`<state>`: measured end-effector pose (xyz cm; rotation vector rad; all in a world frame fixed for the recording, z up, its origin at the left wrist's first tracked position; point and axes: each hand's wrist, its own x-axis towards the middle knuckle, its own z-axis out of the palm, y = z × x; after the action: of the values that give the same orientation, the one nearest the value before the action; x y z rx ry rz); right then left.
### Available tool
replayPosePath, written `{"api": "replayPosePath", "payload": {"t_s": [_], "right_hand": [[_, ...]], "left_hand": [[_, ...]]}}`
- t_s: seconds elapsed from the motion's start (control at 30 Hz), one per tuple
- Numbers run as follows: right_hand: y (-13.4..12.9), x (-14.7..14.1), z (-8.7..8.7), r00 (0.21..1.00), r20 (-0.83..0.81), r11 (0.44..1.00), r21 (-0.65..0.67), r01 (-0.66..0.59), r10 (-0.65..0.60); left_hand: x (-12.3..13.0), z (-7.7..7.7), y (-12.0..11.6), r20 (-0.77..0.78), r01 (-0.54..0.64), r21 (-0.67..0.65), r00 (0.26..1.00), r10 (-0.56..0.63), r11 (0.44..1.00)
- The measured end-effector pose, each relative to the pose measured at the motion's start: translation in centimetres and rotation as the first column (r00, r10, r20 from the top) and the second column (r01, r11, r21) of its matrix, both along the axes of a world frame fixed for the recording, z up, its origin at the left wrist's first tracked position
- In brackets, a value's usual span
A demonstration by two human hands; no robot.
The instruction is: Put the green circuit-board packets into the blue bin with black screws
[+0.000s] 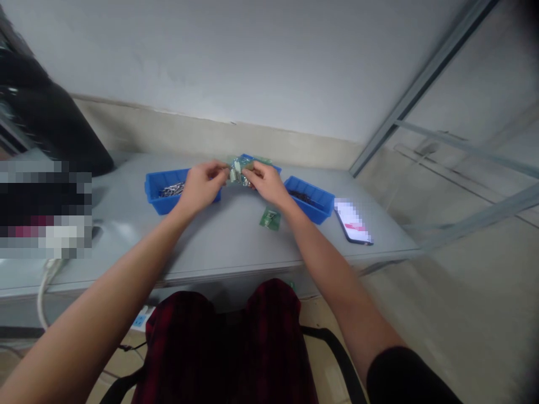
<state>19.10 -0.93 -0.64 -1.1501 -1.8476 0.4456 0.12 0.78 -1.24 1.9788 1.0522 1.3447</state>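
Note:
My left hand (204, 185) is closed in a pinch at the left edge of a small, shiny green-tinted plastic packet (237, 170). On the packet's right side, my right hand (266, 182) grips it with thumb and fingers. Its contents are too blurred to name. Just behind the packet is a blue bin (275, 168), mostly hidden by the hands. Another blue bin (158, 203), with thin silvery metal pieces (172, 189) in it, stands by my left wrist. Below the hands, a similar green packet (270, 219) lies flat on the table.
To the right stand a blue bin (318, 210) of small dark pieces (302, 196) and a phone (352, 221) near the grey table's (236, 252) right end. A black object (54, 118) and a white cable (44, 292) are at left. A wall borders the back; a metal frame (379, 140) rises right.

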Motion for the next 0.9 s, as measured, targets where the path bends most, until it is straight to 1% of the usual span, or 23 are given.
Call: {"api": "replayPosePath", "payload": {"t_s": [0.1,0.23,0.37,0.47,0.73,0.9], "right_hand": [[-0.09,0.0,0.0,1.0,-0.014,1.0,0.01,-0.01,0.01],[-0.05,0.0,-0.09,0.998,-0.05,0.999,0.022,-0.04,0.041],[-0.05,0.01,-0.09,0.999,-0.033,1.0,0.009,-0.028,0.028],[-0.1,-0.01,-0.03,1.0,-0.016,0.999,0.027,-0.022,0.022],[-0.07,-0.06,0.03,0.998,-0.052,0.999,0.018,-0.043,0.043],[-0.06,-0.03,-0.03,0.999,-0.038,0.999,0.028,-0.035,0.036]], "left_hand": [[-0.09,0.16,0.09,0.017,0.025,-0.027,1.0,-0.024,0.999],[-0.09,0.27,0.15,0.014,0.027,-0.03,1.0,-0.026,0.999],[-0.08,0.11,0.3,0.021,0.032,-0.047,0.999,-0.031,0.998],[-0.08,0.07,0.28,0.026,0.037,-0.049,0.999,-0.035,0.998],[-0.09,0.11,0.22,0.008,0.024,-0.053,1.0,-0.023,0.998],[-0.06,0.03,0.23,0.013,0.028,-0.052,1.0,-0.028,0.998]]}}
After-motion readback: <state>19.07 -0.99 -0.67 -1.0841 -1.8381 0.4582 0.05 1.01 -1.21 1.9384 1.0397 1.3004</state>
